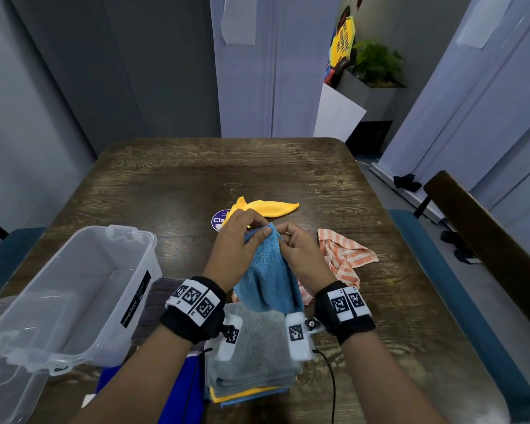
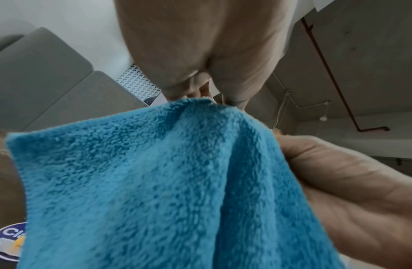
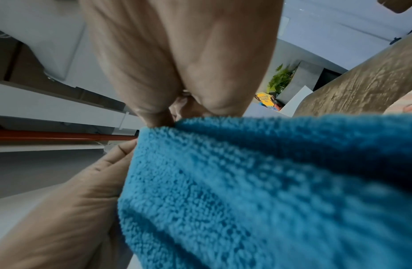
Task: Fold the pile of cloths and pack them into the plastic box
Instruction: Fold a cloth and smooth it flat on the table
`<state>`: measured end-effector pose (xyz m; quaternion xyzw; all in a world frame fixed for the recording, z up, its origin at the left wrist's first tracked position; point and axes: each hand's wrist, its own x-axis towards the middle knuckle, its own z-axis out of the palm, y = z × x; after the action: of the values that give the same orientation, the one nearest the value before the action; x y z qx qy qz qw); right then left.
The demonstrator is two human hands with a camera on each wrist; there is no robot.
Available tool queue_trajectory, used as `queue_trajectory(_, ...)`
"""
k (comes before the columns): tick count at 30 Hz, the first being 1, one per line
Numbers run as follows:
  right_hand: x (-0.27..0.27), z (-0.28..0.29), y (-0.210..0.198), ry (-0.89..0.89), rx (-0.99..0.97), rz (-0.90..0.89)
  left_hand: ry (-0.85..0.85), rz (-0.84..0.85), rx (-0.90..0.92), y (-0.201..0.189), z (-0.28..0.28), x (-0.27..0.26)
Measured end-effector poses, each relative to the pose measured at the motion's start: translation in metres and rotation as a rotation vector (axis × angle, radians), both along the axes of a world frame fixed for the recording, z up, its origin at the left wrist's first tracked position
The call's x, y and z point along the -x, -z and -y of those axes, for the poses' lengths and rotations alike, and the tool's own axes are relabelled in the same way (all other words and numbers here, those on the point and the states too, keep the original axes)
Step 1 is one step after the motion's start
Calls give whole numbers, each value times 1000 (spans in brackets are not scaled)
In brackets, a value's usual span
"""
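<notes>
A blue terry cloth [image 1: 268, 276] hangs in the air over the table's middle, and both hands pinch its top edge. My left hand [image 1: 245, 237] grips the upper left part, my right hand [image 1: 291, 243] the upper right, close together. The cloth fills the left wrist view [image 2: 154, 182] and the right wrist view [image 3: 269, 182]. A clear plastic box [image 1: 74, 289] stands open at the near left with nothing visible in it. A stack of folded cloths [image 1: 254, 365], grey on top, lies under my wrists. A yellow cloth [image 1: 266, 207] and an orange striped cloth [image 1: 343, 255] lie loose beyond.
A dark grey folded cloth [image 1: 153, 304] lies beside the box. The box lid [image 1: 3, 387] is at the near left corner. A round sticker [image 1: 219, 220] marks the wooden table [image 1: 196, 172]. A chair back [image 1: 484, 228] stands to the right.
</notes>
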<state>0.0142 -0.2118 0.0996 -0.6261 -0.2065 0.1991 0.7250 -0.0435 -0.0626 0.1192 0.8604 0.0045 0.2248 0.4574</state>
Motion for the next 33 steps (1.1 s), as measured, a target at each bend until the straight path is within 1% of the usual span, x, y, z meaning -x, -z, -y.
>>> queue_trajectory(2,2,1,-4,-33,-5,2,-50,31,-15,4,-1,-2)
queue_trajectory(5,7,3,-10,-60,1,10,-95,72,24,8,-3,-3)
queue_trajectory(8,9,4,-19,-113,-19,7,-167,42,-67,13,-4,-6)
queue_trajectory(10,9,3,-21,-173,30,41,-242,73,-114,15,-6,-8)
queue_trajectory(12,6,2,-19,-189,272,208,-343,141,-82,12,-10,-9)
queue_trajectory(14,2,5,-12,-138,560,402,-405,171,35,1,-16,-9)
queue_trajectory(15,0,7,-8,-89,653,484,-422,166,79,-4,-19,-9)
queue_trajectory(16,-2,8,-7,-45,688,519,-442,162,98,-9,-22,-8)
queue_trajectory(19,-12,14,-9,66,608,508,-508,143,68,-16,-30,-2)
queue_trajectory(22,-24,18,-19,106,323,321,-574,89,31,-2,-41,5)
queue_trajectory(24,-22,16,-26,120,203,220,-580,90,38,6,-44,7)
queue_trajectory(26,-15,9,-28,145,106,174,-608,64,62,9,-43,5)
queue_trajectory(28,-10,3,-27,169,97,210,-616,-6,73,9,-40,3)
queue_trajectory(30,-9,1,-24,147,174,291,-595,-66,37,10,-41,4)
queue_trajectory(31,-9,1,-24,121,202,315,-549,-61,9,11,-43,5)
queue_trajectory(33,-7,1,-29,51,197,339,-352,5,-67,10,-41,6)
